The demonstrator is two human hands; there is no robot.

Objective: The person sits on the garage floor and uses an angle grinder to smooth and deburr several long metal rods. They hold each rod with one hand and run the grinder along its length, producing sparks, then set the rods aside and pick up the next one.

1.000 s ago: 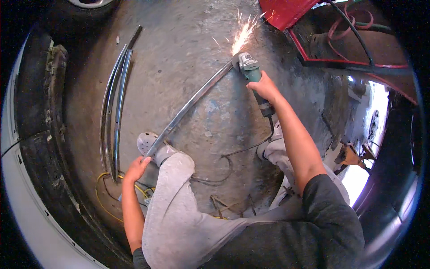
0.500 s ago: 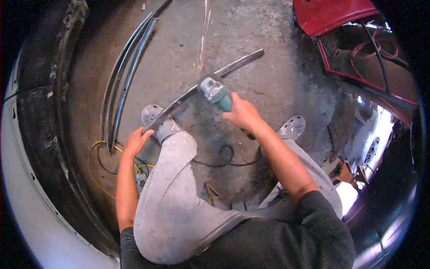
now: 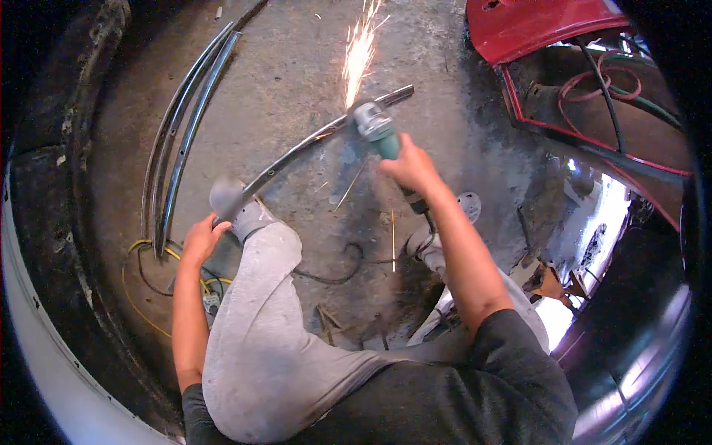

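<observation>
My right hand (image 3: 410, 165) is wrapped round the green body of an angle grinder (image 3: 382, 137). The grinder's silver head rests on a long, curved metal trim strip (image 3: 289, 154), and its disc is hard to make out. Bright sparks (image 3: 360, 59) fly off the contact, away from me. Down at the strip's near left end, my left hand (image 3: 202, 239) grips it with thumb and fingers. The strip slants up to the right across my left shoe (image 3: 252, 219), a light clog with holes.
Shiny curved trim strips (image 3: 194, 122) lie on the concrete floor at the left. A black cord (image 3: 326, 280) loops between my feet, and a yellow cord (image 3: 127, 285) lies by my left forearm. Red car body panels (image 3: 541, 30) with hoses stand at the right.
The grinder has moved along the strip toward its far right end. The spark stream is much bigger and brighter. Both hands keep their holds, while the whole view has shifted somewhat.
</observation>
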